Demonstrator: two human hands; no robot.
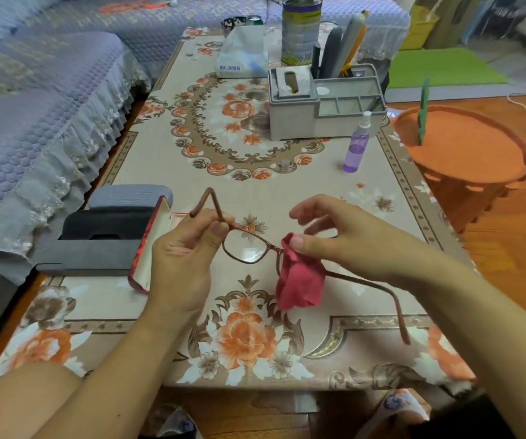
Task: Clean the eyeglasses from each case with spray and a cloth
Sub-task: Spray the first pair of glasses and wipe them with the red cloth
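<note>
1. The left hand (182, 248) pinches the brown-framed eyeglasses (244, 248) at the hinge corner of one lens, thumb on top, holding them up over the bench (287, 185).
2. The right hand (334, 236) presses a red cloth (299, 280) around the other lens between thumb and fingers; the rest of the cloth hangs down below the frame.
3. One temple arm folds up behind the left hand; the other sticks out under the right wrist toward the near edge of the bench.
4. Just beside the left hand an open red glasses case (147, 248) lies on the bench, pale lining showing, with a grey case (106, 229) to its left.
5. Further off stands a purple spray bottle (358, 147), well apart from both hands, next to a grey desk organiser (325, 103).
6. An orange basket (464, 153) sits off the right edge of the bench.
</note>
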